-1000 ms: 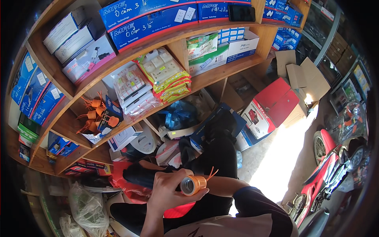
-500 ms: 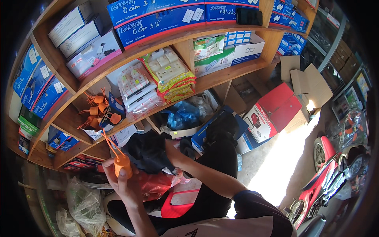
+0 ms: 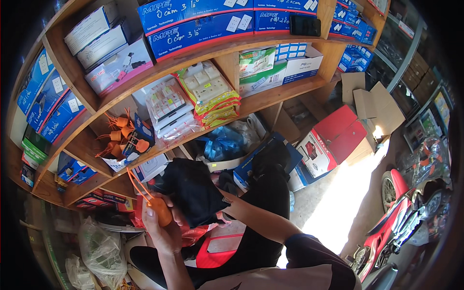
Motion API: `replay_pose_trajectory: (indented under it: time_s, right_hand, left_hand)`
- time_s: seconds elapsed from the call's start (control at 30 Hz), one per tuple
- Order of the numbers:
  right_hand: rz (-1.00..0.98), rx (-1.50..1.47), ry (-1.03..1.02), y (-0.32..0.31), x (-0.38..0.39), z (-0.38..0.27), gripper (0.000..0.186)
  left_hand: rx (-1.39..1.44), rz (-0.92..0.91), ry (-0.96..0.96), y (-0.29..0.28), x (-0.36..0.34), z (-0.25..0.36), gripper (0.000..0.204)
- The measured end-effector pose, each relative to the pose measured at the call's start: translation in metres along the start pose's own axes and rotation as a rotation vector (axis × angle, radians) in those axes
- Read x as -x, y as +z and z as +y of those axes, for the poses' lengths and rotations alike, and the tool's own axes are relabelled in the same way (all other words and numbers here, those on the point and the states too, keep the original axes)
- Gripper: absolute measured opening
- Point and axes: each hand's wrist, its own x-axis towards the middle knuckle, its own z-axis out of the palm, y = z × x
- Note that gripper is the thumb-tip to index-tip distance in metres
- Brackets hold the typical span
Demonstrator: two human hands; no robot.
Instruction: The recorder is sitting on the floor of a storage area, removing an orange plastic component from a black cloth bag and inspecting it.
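Note:
My left hand (image 3: 163, 231) is closed around an orange lamp holder (image 3: 160, 210) with two orange wires running from its top. A black cloth (image 3: 191, 191) covers my right hand and moves along with it; its fingers are hidden. My right forearm (image 3: 258, 220) comes out from the cloth's lower right edge. The cloth lies right beside the lamp holder, close to my left fingers. Behind them, several similar orange lamp holders (image 3: 116, 135) with wires fill an open box on the shelf.
Wooden shelves (image 3: 261, 100) carry blue boxes (image 3: 198, 39), packs of white sockets (image 3: 208, 87) and a dark phone (image 3: 305, 26). Below are a blue plastic bag (image 3: 222, 143) and a red and white carton (image 3: 333, 135). A red motorbike (image 3: 386, 222) stands right; clear plastic bags (image 3: 102, 249) lie left.
My right hand has brought the black cloth up and toward the lamp holder. My left hand has shifted slightly right, and the lamp holder now tilts more.

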Motion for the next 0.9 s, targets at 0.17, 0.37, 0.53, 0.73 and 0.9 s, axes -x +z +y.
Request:
replay_pose_trajectory:
  time_s: [0.17, 0.37, 0.53, 0.73, 0.9]
  right_hand:
    - [-0.144, 0.162, -0.044, -0.015, -0.004, -0.017, 0.035]
    - [-0.013, 0.188, -0.084, -0.023, -0.006, -0.026, 0.032]
    - [-0.143, 0.183, 0.294, -0.023, 0.003, -0.027, 0.039]
    - [0.063, -0.001, 0.143, -0.006, -0.006, -0.010, 0.040]
    - [0.108, 0.422, -0.210, -0.008, -0.014, -0.007, 0.035]
  left_hand:
    - [-0.211, 0.268, 0.074, -0.005, -0.002, -0.006, 0.026]
    - [-0.343, 0.224, 0.059, -0.011, -0.006, -0.003, 0.016]
    - [-0.463, 0.288, 0.027, -0.002, -0.008, -0.002, 0.017]
    - [-0.478, 0.327, 0.058, 0.005, -0.011, -0.008, 0.022]
    - [-0.458, 0.336, 0.075, 0.007, -0.012, -0.007, 0.022]
